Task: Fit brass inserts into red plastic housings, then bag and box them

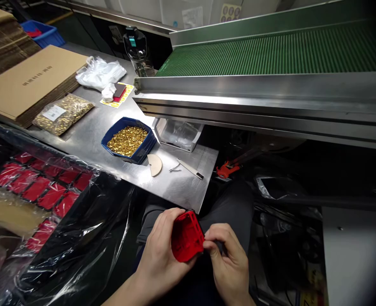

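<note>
My left hand [162, 248] is wrapped round a red plastic housing [187, 238] with a black edge, held above my lap with its hollow side toward me. At the right edge of the housing, my right hand [228, 259] is closed, thumb and forefinger pinched together there. Whatever sits between those fingertips is too small to make out. Beyond my hands, on the metal table, stands a blue bin [143, 151] of small gold-coloured metal parts [127, 141]. Nearer the table corner lie a pale half-round disc [155, 165], a small metal piece [175, 168] and tweezers [190, 168].
A green ribbed conveyor [258, 55] with a metal side rail runs across the right. Left of me, a plastic-lined box holds rows of red housings [49, 195]. A bag of gold parts [63, 114], flat cardboard [35, 80], a bottle [139, 53] and a clear tray [178, 134] stand around.
</note>
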`<move>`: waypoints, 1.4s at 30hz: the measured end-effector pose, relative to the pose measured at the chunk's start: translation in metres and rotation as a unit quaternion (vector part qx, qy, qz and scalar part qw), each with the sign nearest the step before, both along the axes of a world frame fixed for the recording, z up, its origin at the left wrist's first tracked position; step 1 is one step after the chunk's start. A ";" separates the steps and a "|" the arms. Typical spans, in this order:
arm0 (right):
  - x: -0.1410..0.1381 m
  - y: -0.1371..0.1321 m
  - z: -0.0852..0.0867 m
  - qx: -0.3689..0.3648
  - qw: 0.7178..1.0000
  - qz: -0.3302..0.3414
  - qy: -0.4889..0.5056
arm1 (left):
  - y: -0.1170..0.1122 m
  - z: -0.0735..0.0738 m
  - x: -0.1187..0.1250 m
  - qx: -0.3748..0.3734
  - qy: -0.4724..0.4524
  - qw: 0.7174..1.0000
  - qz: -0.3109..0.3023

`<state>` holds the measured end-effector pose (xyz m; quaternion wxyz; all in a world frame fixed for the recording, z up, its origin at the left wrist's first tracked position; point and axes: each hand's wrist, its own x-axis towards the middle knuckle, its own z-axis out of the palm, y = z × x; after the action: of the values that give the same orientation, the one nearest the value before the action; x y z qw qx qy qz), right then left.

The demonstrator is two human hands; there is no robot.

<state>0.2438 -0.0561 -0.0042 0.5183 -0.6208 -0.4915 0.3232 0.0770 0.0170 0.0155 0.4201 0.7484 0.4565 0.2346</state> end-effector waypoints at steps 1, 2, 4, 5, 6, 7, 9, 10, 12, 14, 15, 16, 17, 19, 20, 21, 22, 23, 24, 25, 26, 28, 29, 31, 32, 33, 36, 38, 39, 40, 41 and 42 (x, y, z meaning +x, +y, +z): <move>0.000 0.000 0.000 0.003 1.000 -0.003 -0.007 | 0.000 0.000 0.000 0.001 0.000 1.000 0.000; -0.001 0.000 -0.001 0.002 1.000 -0.003 -0.011 | 0.000 -0.001 0.001 0.001 -0.001 1.000 0.001; -0.001 0.000 -0.002 -0.006 1.000 0.008 -0.010 | 0.001 -0.001 0.002 0.001 -0.004 1.000 0.001; -0.001 -0.001 -0.003 -0.010 1.000 0.015 -0.006 | 0.001 -0.001 0.002 0.001 -0.004 1.000 0.001; -0.001 -0.001 -0.003 -0.012 1.000 0.017 -0.004 | 0.001 -0.001 0.002 0.001 -0.003 1.000 0.001; -0.001 -0.002 -0.004 -0.011 1.000 0.011 -0.006 | 0.001 -0.001 0.002 0.000 -0.001 1.000 0.001; -0.001 -0.003 -0.006 -0.008 1.000 -0.012 -0.018 | 0.000 -0.001 0.002 -0.005 0.004 1.000 0.002; -0.002 -0.004 -0.007 -0.008 0.999 -0.024 -0.024 | 0.000 -0.002 0.002 -0.007 0.006 1.000 0.003; -0.003 -0.005 -0.009 -0.015 0.999 -0.040 -0.029 | 0.000 -0.002 0.002 -0.012 0.006 1.000 0.004; -0.004 -0.006 -0.010 -0.025 0.998 -0.042 -0.026 | 0.000 -0.001 0.003 -0.016 0.004 1.000 0.008; -0.004 -0.006 -0.011 -0.029 0.998 -0.041 -0.025 | 0.000 -0.001 0.003 -0.019 0.003 1.000 0.009; -0.004 -0.006 -0.011 -0.031 0.998 -0.039 -0.024 | 0.000 0.000 0.003 -0.022 0.002 1.000 0.010; -0.004 -0.007 -0.012 -0.032 0.998 -0.039 -0.025 | 0.000 0.000 0.004 -0.025 0.002 1.000 0.011; -0.004 -0.007 -0.012 -0.030 0.998 -0.051 -0.031 | -0.001 0.001 0.004 -0.033 0.004 0.999 0.012; -0.003 -0.007 -0.012 -0.027 0.997 -0.061 -0.033 | -0.002 0.001 0.004 -0.037 0.006 0.999 0.012; -0.003 -0.008 -0.012 -0.025 0.997 -0.070 -0.033 | -0.002 0.001 0.004 -0.041 0.006 0.999 0.012; -0.003 -0.008 -0.012 -0.025 0.996 -0.074 -0.033 | -0.002 0.001 0.004 -0.044 0.007 0.999 0.013; -0.003 -0.008 -0.011 -0.027 0.997 -0.073 -0.031 | -0.003 0.001 0.004 -0.047 0.007 0.999 0.014; -0.003 -0.008 -0.011 -0.030 0.997 -0.067 -0.030 | -0.003 0.001 0.004 -0.049 0.006 0.999 0.015; -0.002 -0.008 -0.010 -0.035 0.997 -0.059 -0.029 | -0.003 0.001 0.004 -0.051 0.005 0.999 0.017; -0.002 -0.008 -0.010 -0.040 0.998 -0.050 -0.029 | -0.003 0.001 0.005 -0.052 0.005 0.998 0.018; -0.002 -0.008 -0.009 -0.042 0.998 -0.045 -0.033 | -0.003 0.001 0.005 -0.052 0.005 0.999 0.017; -0.002 -0.008 -0.009 -0.040 0.997 -0.049 -0.036 | -0.003 0.001 0.005 -0.051 0.006 0.999 0.016; -0.002 -0.008 -0.009 -0.034 0.997 -0.064 -0.042 | -0.004 0.000 0.004 -0.047 0.007 0.999 0.015; -0.002 -0.008 -0.009 -0.032 0.996 -0.069 -0.042 | -0.004 0.000 0.004 -0.046 0.008 0.999 0.015; -0.002 -0.008 -0.009 -0.032 0.996 -0.069 -0.040 | -0.004 0.000 0.004 -0.045 0.008 0.999 0.016; -0.002 -0.008 -0.009 -0.042 0.997 -0.051 -0.027 | -0.005 -0.001 0.003 -0.039 0.008 0.999 0.016; -0.002 -0.009 -0.009 -0.049 0.998 -0.040 -0.023 | -0.005 -0.001 0.003 -0.036 0.009 0.999 0.014; -0.002 -0.009 -0.009 -0.050 0.998 -0.041 -0.023 | -0.005 -0.001 0.003 -0.034 0.010 0.999 0.013; -0.002 -0.009 -0.009 -0.049 0.997 -0.046 -0.025 | -0.005 -0.001 0.004 -0.033 0.012 0.999 0.012; -0.002 -0.010 -0.010 -0.045 0.997 -0.053 -0.027 | -0.005 -0.002 0.004 -0.032 0.013 0.999 0.012; -0.002 -0.010 -0.010 -0.042 0.997 -0.060 -0.028 | -0.004 -0.002 0.004 -0.031 0.014 0.999 0.013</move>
<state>0.2419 -0.0665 -0.0145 0.4965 -0.6788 -0.4537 0.2948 0.0811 0.0126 0.0137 0.4339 0.7322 0.4790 0.2147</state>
